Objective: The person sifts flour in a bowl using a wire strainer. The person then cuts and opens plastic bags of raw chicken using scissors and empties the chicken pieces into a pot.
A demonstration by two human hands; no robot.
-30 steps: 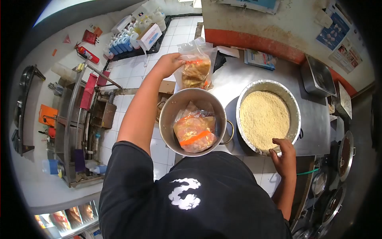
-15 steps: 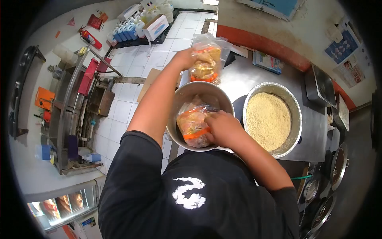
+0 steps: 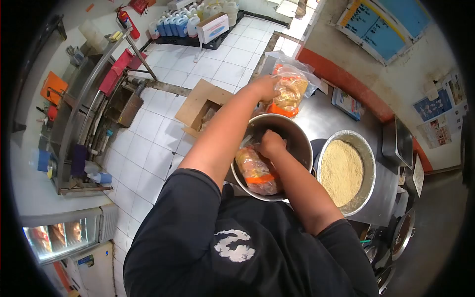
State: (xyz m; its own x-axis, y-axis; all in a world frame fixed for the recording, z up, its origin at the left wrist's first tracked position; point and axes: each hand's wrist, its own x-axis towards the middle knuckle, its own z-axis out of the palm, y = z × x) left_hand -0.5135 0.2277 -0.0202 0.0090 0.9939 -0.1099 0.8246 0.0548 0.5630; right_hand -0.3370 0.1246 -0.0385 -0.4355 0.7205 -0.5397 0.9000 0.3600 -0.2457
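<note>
My left hand (image 3: 264, 89) is closed on the side of a clear plastic bag of yellowish food (image 3: 289, 94), which stands on the metal table behind the pot. My right hand (image 3: 272, 143) reaches into the deep metal pot (image 3: 301, 141), its fingers closed on the upper part of a second bag with orange bands (image 3: 255, 171). That bag lies tilted against the pot's left wall. Right of the pot stands a large round metal pan (image 3: 370, 173) filled with pale yellow crumbs (image 3: 341, 173).
An open cardboard box (image 3: 198, 101) is on the floor left of the pot. A blue-covered pack (image 3: 346, 103) and a deep steel tray (image 3: 398, 143) lie along the wall. Lidded pots (image 3: 403, 233) stand at the lower right. A metal sink stand (image 3: 84, 123) is at the left.
My right hand has moved from the crumb pan's rim into the pot and taken hold of the bag there. My left hand stays on the other bag. The view has turned left.
</note>
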